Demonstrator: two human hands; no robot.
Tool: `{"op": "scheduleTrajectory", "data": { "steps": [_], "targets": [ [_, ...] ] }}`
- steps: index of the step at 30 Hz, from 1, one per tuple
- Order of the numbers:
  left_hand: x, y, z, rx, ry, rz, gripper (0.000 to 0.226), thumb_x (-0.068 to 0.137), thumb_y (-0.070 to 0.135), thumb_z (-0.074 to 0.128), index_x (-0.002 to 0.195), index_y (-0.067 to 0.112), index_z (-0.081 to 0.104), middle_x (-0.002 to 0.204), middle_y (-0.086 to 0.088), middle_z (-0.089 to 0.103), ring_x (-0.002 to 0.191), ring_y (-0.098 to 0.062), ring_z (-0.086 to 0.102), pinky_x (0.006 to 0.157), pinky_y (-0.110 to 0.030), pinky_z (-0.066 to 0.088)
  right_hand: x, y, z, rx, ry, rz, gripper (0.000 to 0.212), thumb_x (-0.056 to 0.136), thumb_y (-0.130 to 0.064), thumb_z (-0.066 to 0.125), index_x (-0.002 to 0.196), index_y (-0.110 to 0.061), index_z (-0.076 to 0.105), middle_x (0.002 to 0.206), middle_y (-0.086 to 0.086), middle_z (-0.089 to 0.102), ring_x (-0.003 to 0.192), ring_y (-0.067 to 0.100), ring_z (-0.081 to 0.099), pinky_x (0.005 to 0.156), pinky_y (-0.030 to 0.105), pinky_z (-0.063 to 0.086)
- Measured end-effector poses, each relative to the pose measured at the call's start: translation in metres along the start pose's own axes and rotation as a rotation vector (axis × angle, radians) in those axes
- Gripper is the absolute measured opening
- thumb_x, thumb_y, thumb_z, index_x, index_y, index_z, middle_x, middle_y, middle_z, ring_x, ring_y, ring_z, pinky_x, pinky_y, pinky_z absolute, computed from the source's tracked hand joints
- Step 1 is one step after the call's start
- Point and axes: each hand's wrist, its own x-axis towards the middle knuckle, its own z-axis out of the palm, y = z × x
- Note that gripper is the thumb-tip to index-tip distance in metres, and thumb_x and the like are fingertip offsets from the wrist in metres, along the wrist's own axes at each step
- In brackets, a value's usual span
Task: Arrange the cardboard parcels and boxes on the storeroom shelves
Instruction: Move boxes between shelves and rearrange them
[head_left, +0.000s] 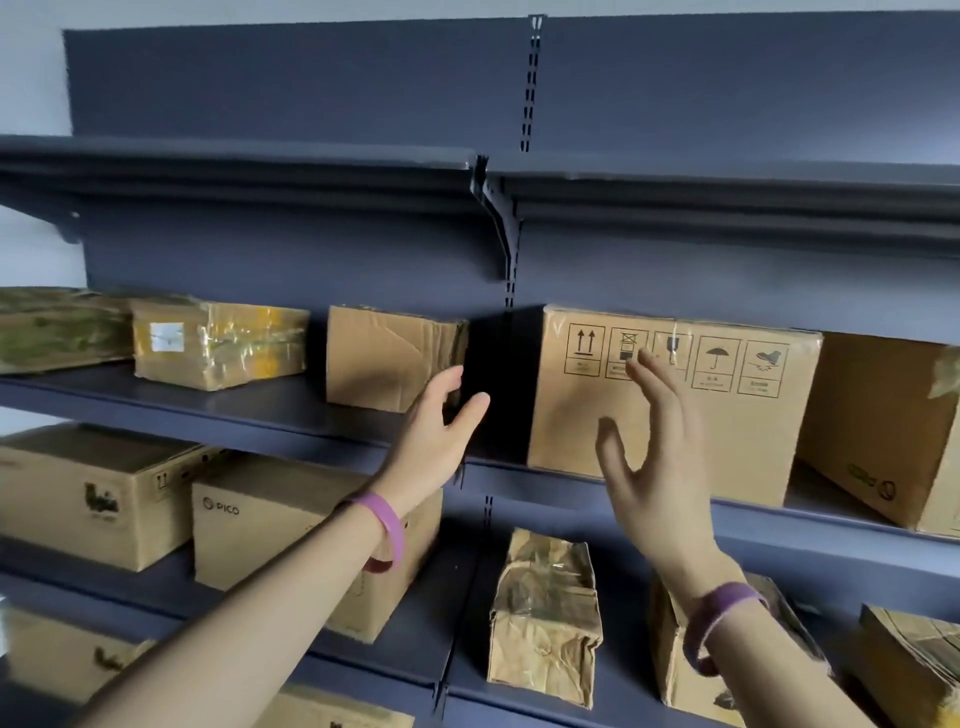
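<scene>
Currently left hand (436, 434) by creased box (376, 353), right hand (660, 467) spread (boxes closed).

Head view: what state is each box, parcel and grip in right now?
Creased plain cardboard box: closed, dented, on the dark metal middle shelf.
Large cardboard box printed with handling symbols: closed, upright, same shelf.
Yellow-taped cardboard parcel: sealed, lying flat.
Crumpled brown taped parcel: standing upright, lower shelf.
Left grip: open, by the creased box's right edge, holding nothing.
Right grip: open, fingers spread before the symbol box.
</scene>
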Motion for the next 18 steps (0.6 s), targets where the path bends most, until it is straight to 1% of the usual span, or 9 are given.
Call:
{"op": "scheduleTrajectory", "data": {
  "steps": [3,5,7,12,15,18],
  "targets": [
    [0.009,-0.004,-0.031,0.017,0.022,0.023,0.048,0.101,0.033,0.055,0.147,0.022,0.043,0.149,0.006,0.047,0.135,-0.007,0.041,0.108,-0.021,0.028,0.01,-0.023,0.036,0.05,-0.069,-0.052,0.046,0.094,-0.013,0.053,0.138,-0.002,0.047,0.147,0.011,0.046,0.142,0.025,0.039,0.117,0.041,0.032],
    [0.014,-0.006,-0.05,0.018,0.038,0.038,0.046,0.101,0.031,0.055,0.146,0.022,0.044,0.146,0.006,0.049,0.135,-0.007,0.042,0.109,-0.021,0.029,0.016,-0.036,0.056,0.067,-0.103,-0.05,0.047,0.093,-0.011,0.056,0.139,-0.003,0.048,0.148,0.01,0.045,0.143,0.024,0.038,0.119,0.035,0.029],
    [0.018,-0.011,-0.072,0.043,0.042,0.052,0.047,0.102,0.032,0.055,0.146,0.022,0.044,0.144,0.008,0.05,0.135,-0.007,0.043,0.109,-0.022,0.029,0.022,-0.052,0.078,0.072,-0.128,-0.049,0.049,0.093,-0.012,0.056,0.14,-0.004,0.048,0.149,0.008,0.045,0.143,0.021,0.037,0.119,0.028,0.027],
    [0.043,-0.037,-0.131,0.118,0.018,0.09,0.05,0.102,0.036,0.054,0.149,0.024,0.041,0.15,0.008,0.046,0.138,-0.009,0.04,0.109,-0.023,0.029,0.034,-0.087,0.134,0.079,-0.167,-0.007,0.053,0.094,-0.01,0.058,0.144,-0.007,0.044,0.149,0.004,0.045,0.141,0.015,0.036,0.118,0.022,0.025],
    [0.061,-0.056,-0.162,0.115,0.028,0.08,0.052,0.102,0.032,0.055,0.15,0.023,0.039,0.153,0.007,0.042,0.142,-0.01,0.036,0.109,-0.022,0.027,0.042,-0.098,0.169,0.052,-0.208,0.074,0.055,0.094,-0.008,0.061,0.146,-0.008,0.042,0.15,0.005,0.045,0.142,0.017,0.036,0.118,0.024,0.025],
    [0.08,-0.075,-0.18,0.102,0.03,0.027,0.058,0.1,0.03,0.058,0.153,0.022,0.033,0.157,0.002,0.037,0.145,-0.016,0.032,0.107,-0.022,0.025,0.047,-0.098,0.199,0.047,-0.205,0.176,0.057,0.094,-0.011,0.062,0.147,-0.008,0.04,0.149,0.007,0.045,0.14,0.019,0.038,0.116,0.028,0.028]
  ]
}}
